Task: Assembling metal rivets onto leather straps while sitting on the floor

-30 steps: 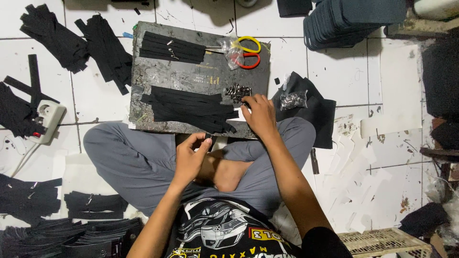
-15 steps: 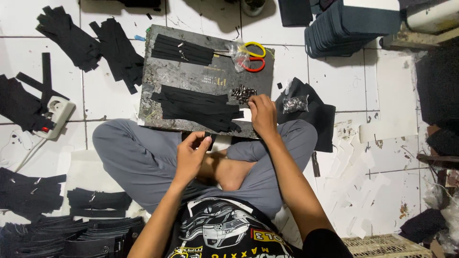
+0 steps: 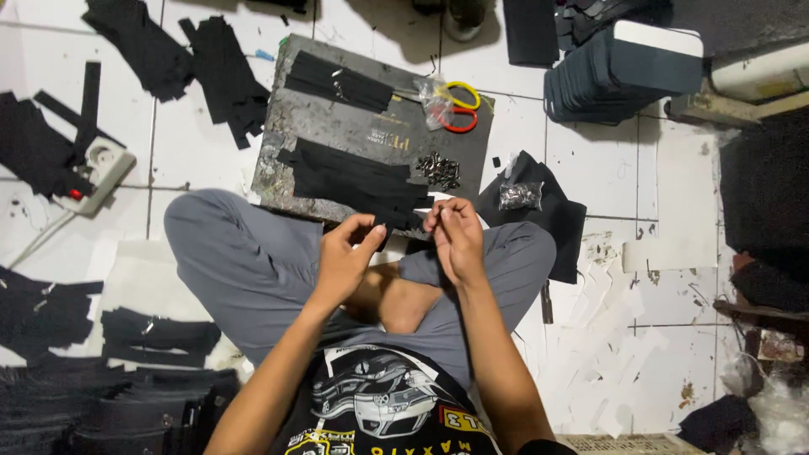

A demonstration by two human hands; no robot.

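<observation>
- The white tiled floor (image 3: pixel 211 160) spreads all round me where I sit cross-legged in grey trousers, with heaps of black fabric offcuts (image 3: pixel 181 63) lying about it.
- The worn grey slab of a work board (image 3: pixel 337 135) rests on the floor just beyond my knees; everything I need sits on it or beside it.
- A stack of dark blue-grey flat pieces (image 3: pixel 619 72) stands well apart, up to my right.
- A pile of long black fabric strips (image 3: pixel 354 177) lies across the near half of the board, its front edge touching the space where my hands meet.
- My left hand (image 3: pixel 345 261) is half curled, thumb and forefinger pinched on the end of a black strip.
- My right hand (image 3: pixel 455 240) is closed to a fine pinch beside it; what it holds is too small to tell, probably one of the metal bits.
- To do this well, I judge I should keep both pinches close together and low over my lap, strip end steady, so the small piece seats squarely.
- The yellow and red-handled scissors (image 3: pixel 459 105) lie at the board's far edge.
- The little heap of small dark metal fittings (image 3: pixel 438 170) sits on the board, just above my right hand.
</observation>
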